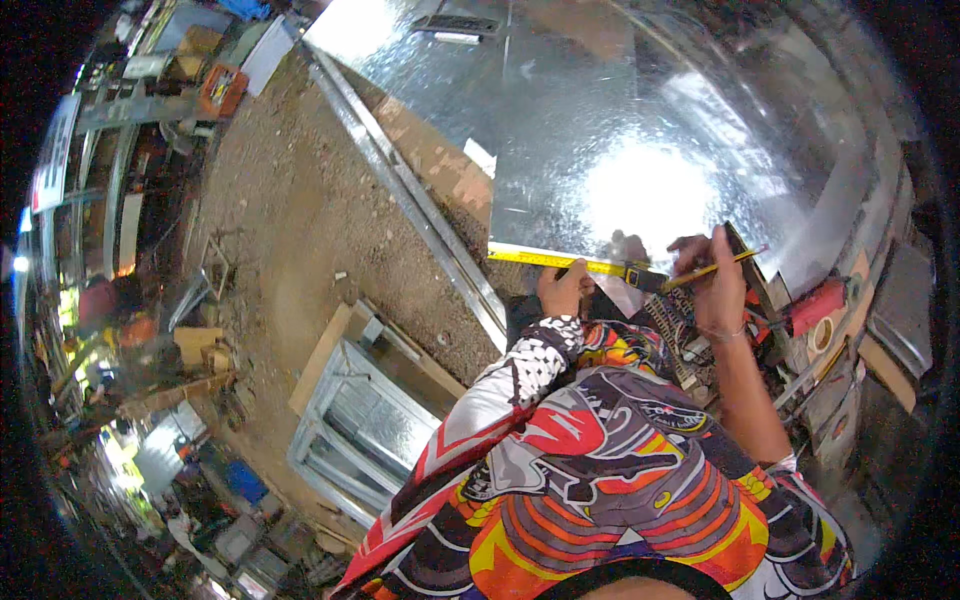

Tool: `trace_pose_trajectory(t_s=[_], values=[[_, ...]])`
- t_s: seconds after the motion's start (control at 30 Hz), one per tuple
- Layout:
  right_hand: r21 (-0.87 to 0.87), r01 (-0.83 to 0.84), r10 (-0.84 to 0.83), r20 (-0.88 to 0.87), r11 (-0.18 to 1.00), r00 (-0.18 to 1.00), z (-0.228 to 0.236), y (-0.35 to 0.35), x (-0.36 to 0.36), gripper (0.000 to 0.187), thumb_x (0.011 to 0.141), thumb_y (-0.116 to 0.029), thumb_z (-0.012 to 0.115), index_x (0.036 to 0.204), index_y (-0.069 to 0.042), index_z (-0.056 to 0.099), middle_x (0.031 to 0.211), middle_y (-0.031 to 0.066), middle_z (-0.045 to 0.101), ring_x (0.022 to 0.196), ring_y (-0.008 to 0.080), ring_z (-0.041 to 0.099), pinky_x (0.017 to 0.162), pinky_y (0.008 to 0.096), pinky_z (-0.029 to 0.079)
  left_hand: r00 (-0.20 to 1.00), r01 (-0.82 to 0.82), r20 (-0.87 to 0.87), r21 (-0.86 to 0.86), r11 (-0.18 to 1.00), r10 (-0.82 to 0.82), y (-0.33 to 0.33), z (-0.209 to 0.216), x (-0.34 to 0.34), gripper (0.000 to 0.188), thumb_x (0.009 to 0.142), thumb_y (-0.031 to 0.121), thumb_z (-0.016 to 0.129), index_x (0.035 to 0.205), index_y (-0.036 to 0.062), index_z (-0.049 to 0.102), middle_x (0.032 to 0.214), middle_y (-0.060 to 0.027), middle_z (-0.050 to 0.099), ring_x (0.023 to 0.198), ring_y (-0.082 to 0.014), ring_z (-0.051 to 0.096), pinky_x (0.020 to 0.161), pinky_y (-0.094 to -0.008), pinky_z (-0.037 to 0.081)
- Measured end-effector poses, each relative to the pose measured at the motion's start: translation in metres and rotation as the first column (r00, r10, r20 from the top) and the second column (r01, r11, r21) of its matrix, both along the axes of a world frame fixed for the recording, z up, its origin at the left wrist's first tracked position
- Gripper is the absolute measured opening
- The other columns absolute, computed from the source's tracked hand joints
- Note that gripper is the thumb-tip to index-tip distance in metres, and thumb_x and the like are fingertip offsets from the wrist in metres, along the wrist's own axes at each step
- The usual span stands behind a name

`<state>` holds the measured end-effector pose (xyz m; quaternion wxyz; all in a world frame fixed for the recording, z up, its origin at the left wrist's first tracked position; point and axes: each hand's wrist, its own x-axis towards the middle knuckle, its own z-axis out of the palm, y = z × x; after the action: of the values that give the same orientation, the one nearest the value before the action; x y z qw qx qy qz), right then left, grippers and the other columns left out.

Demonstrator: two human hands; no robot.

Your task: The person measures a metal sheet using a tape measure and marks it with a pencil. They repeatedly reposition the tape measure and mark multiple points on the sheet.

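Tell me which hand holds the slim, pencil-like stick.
The right hand: the slim, pencil-like stick runs across its fingers. The left hand is instead against the yellow tape blade, at the metal sheet's edge.

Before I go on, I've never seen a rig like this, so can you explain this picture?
There's no machine here: a person works with two bare hands. The one picture comes from a fisheye camera on their head, looking down, so straight edges bend and their patterned shirt shows below. Before them is a shiny metal sheet, with a yellow tape measure along its near edge. The left hand is at that tape's blade. The right hand has a thin yellowish stick, perhaps a pencil, at its fingers; its exact grip is unclear.
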<state>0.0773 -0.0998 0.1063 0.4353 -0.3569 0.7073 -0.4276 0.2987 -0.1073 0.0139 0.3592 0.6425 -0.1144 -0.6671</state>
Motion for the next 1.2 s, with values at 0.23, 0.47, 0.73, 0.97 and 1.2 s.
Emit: trace_pose_trajectory(t_s=[0.23, 0.47, 0.73, 0.97, 1.2], values=[[0.183, -0.235, 0.185, 0.252, 0.955, 0.95, 0.008, -0.032, 0.032, 0.041, 0.102, -0.036, 0.054, 0.106, 0.003, 0.069, 0.083, 0.0077, 0.068, 0.073, 0.0147, 0.063, 0.067, 0.0295, 0.05, 0.991, -0.119, -0.082, -0.164, 0.979, 0.107, 0.024, -0.028, -0.052, 0.026, 0.089, 0.003, 0.072, 0.113, 0.0003, 0.061, 0.096, -0.0071, 0.066, 0.084, -0.0172, 0.064, 0.073, -0.0287, 0.054], [0.012, -0.282, 0.249, 0.438, 0.959, 0.864, 0.003, -0.047, 0.093, 0.017, 0.092, -0.007, 0.068, 0.108, 0.0, 0.066, 0.093, 0.0032, 0.067, 0.084, 0.0108, 0.061, 0.075, 0.0274, 0.051, 0.982, -0.158, -0.149, -0.283, 0.946, 0.119, 0.058, -0.033, -0.079, 0.045, 0.089, 0.001, 0.07, 0.131, -0.0001, 0.054, 0.118, -0.0109, 0.064, 0.102, -0.0183, 0.064, 0.082, -0.0297, 0.053], [0.039, -0.428, 0.423, 0.095, 0.903, 0.901, 0.023, -0.044, 0.105, 0.014, 0.087, -0.009, 0.074, 0.09, -0.004, 0.062, 0.085, -0.0006, 0.062, 0.079, 0.0056, 0.054, 0.069, 0.0245, 0.048, 0.986, -0.113, -0.152, -0.271, 0.956, 0.073, 0.085, -0.011, -0.096, 0.045, 0.089, 0.002, 0.071, 0.131, 0.0002, 0.054, 0.118, -0.0108, 0.064, 0.101, -0.0183, 0.064, 0.081, -0.0296, 0.053], [0.08, -0.467, 0.47, -0.027, 0.881, 0.882, 0.031, -0.041, 0.107, 0.016, 0.086, -0.013, 0.075, 0.082, -0.002, 0.064, 0.078, 0.0034, 0.066, 0.073, 0.0065, 0.058, 0.064, 0.0264, 0.049, 0.985, -0.102, -0.161, -0.269, 0.958, 0.06, 0.089, -0.006, -0.102, 0.046, 0.089, 0.002, 0.071, 0.131, 0.0004, 0.054, 0.118, -0.0108, 0.064, 0.1, -0.0184, 0.064, 0.081, -0.0295, 0.054], [0.067, -0.49, 0.494, -0.078, 0.869, 0.866, 0.012, -0.03, 0.104, 0.019, 0.086, -0.017, 0.074, 0.083, -0.002, 0.064, 0.073, 0.0056, 0.065, 0.068, 0.0085, 0.058, 0.06, 0.028, 0.048, 0.986, -0.092, -0.161, -0.27, 0.958, 0.049, 0.089, -0.004, -0.104, 0.046, 0.089, 0.003, 0.071, 0.132, 0.0007, 0.054, 0.117, -0.0108, 0.064, 0.1, -0.0184, 0.064, 0.081, -0.0295, 0.054]])
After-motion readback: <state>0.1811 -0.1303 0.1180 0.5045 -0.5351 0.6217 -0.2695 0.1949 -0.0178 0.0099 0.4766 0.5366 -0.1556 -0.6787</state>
